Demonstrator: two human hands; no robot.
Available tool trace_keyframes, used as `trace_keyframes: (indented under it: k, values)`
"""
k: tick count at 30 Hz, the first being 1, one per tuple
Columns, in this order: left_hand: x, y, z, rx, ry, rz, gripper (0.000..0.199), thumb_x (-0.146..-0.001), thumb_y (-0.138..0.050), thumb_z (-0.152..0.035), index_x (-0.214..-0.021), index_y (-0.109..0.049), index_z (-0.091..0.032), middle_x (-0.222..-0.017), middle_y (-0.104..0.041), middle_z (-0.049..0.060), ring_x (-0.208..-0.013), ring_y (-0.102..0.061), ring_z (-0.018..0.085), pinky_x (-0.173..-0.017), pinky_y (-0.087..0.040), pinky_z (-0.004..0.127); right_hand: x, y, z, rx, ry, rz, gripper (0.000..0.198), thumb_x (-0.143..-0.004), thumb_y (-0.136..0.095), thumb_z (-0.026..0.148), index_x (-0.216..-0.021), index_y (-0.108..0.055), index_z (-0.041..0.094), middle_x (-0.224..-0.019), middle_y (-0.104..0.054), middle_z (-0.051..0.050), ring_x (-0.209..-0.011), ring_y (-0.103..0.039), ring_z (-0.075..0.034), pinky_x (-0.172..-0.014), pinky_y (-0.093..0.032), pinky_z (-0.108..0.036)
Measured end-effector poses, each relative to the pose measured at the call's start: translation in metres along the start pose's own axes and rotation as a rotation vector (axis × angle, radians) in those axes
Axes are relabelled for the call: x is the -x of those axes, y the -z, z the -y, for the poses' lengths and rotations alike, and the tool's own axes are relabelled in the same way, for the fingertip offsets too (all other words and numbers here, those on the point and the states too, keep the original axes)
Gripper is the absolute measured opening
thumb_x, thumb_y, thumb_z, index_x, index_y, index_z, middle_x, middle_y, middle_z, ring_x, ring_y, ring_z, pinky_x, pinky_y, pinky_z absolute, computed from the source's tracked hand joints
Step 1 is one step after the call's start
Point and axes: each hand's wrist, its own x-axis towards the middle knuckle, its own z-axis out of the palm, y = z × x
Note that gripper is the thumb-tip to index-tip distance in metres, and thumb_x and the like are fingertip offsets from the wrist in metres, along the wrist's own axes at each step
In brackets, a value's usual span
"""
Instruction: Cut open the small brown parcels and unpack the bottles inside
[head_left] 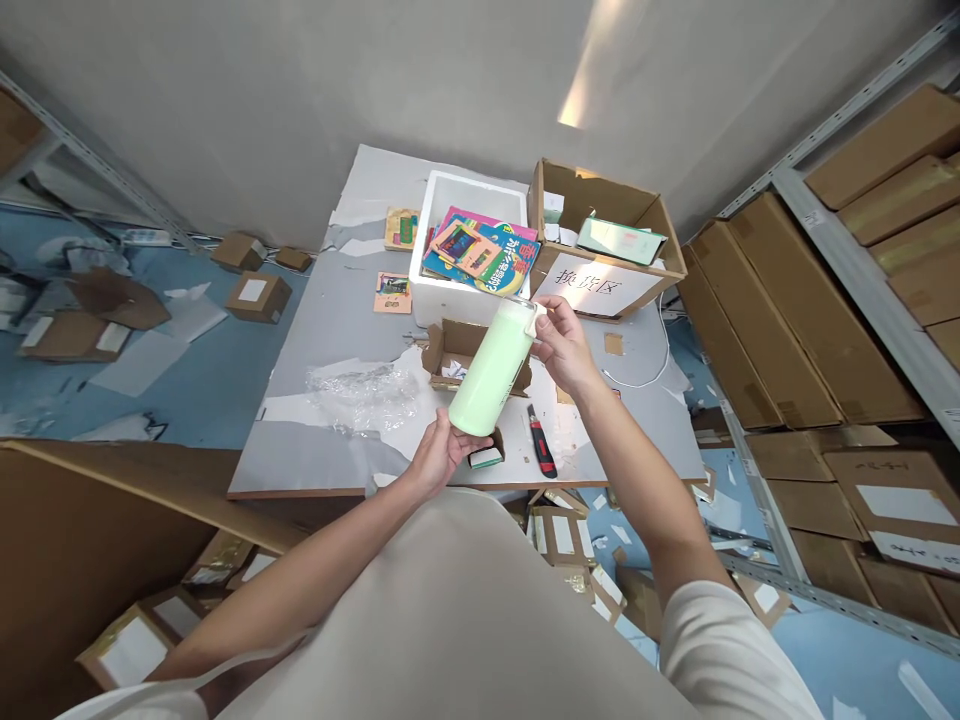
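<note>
A pale green bottle (489,372), tilted with its top up and to the right, is held between both hands above the table. My left hand (442,455) supports its lower end with the fingers under the base. The fingers of my right hand (559,340) grip the top end by the lid. Behind the bottle, partly hidden by it, stands an opened small cardboard box (442,365) with white paper scraps inside. A small open green-and-white box (486,457) lies just below the bottle's base. To the right rests a red and black utility knife (541,442).
A white foam box (442,305) holds several colourful books (491,250). Beside it, a labelled cardboard box (604,285) contains cartons. Clear plastic wrap (367,395) lies on the table's left (292,400). Shelves of cartons (795,310) stand at right; boxes and paper litter the floor.
</note>
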Motion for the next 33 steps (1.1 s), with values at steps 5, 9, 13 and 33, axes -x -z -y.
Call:
trace_keyframes:
  k: [5,9,13,33]
  values:
    - [0.001,-0.001,0.002,-0.015,-0.075,-0.058,0.066,-0.078,-0.053,-0.07,-0.114,-0.061,-0.015,-0.126,-0.062,0.017,-0.116,-0.059,0.03,-0.097,-0.049,0.049,-0.001,-0.005,-0.002,-0.068,-0.007,-0.04,0.046,-0.075,-0.064,0.063,-0.101,-0.047,0.029,-0.109,-0.057,-0.002,-0.087,-0.058,-0.016,-0.071,-0.055,-0.032]
    - [0.0,0.004,0.004,-0.138,-0.208,-0.061,0.078,-0.071,-0.073,-0.054,-0.136,-0.04,-0.028,-0.134,-0.056,0.011,-0.12,-0.056,0.027,-0.095,-0.051,0.048,-0.002,-0.004,-0.002,0.004,0.001,-0.074,0.049,-0.073,-0.064,0.065,-0.102,-0.048,0.029,-0.111,-0.056,-0.003,-0.087,-0.057,-0.016,-0.071,-0.054,-0.032]
    - [-0.001,0.011,0.008,-0.137,-0.208,-0.02,0.07,-0.072,-0.067,-0.062,-0.129,-0.048,-0.025,-0.125,-0.061,0.011,-0.108,-0.063,0.026,-0.094,-0.051,0.05,-0.001,-0.001,-0.003,0.083,0.078,0.007,0.056,-0.071,-0.062,0.07,-0.108,-0.049,0.029,-0.118,-0.055,-0.005,-0.096,-0.057,-0.019,-0.075,-0.053,-0.034]
    - [0.009,0.015,0.011,-0.107,-0.11,0.017,0.064,-0.072,-0.069,-0.059,-0.121,-0.052,-0.021,-0.113,-0.066,0.01,-0.087,-0.069,0.022,-0.088,-0.054,0.044,0.01,0.017,0.017,0.266,0.136,0.17,0.073,-0.071,-0.065,0.067,-0.132,-0.046,0.032,-0.122,-0.053,-0.007,-0.112,-0.054,-0.026,-0.09,-0.049,-0.043]
